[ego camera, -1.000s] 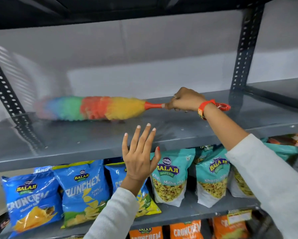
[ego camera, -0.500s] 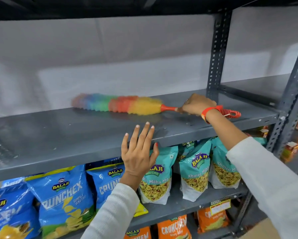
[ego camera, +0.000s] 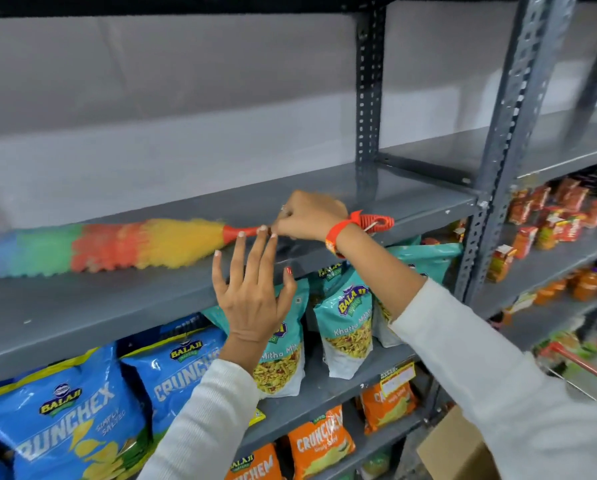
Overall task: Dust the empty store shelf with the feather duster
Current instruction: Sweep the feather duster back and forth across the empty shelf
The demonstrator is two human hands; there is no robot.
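A rainbow feather duster (ego camera: 117, 247) lies along the empty grey metal shelf (ego camera: 82, 306), its fluffy head pointing left and blurred at the tip. My right hand (ego camera: 309, 216) is closed around its red handle, whose ribbed end sticks out past my wrist with the orange band. My left hand (ego camera: 252, 292) is raised in front of the shelf's front edge, fingers spread, holding nothing; its fingertips overlap the duster's red neck in the view.
Below the shelf stand blue chip bags (ego camera: 65, 420), teal snack pouches (ego camera: 345, 320) and orange bags (ego camera: 319, 445). A perforated upright post (ego camera: 508, 147) divides off a neighbouring rack with small red packets (ego camera: 560, 216). A cardboard box (ego camera: 459, 452) sits at the lower right.
The duster has swept right and toward the shelf's front edge with my right hand. The view has shifted right, showing more of the neighbouring rack. My left hand stays raised and spread.
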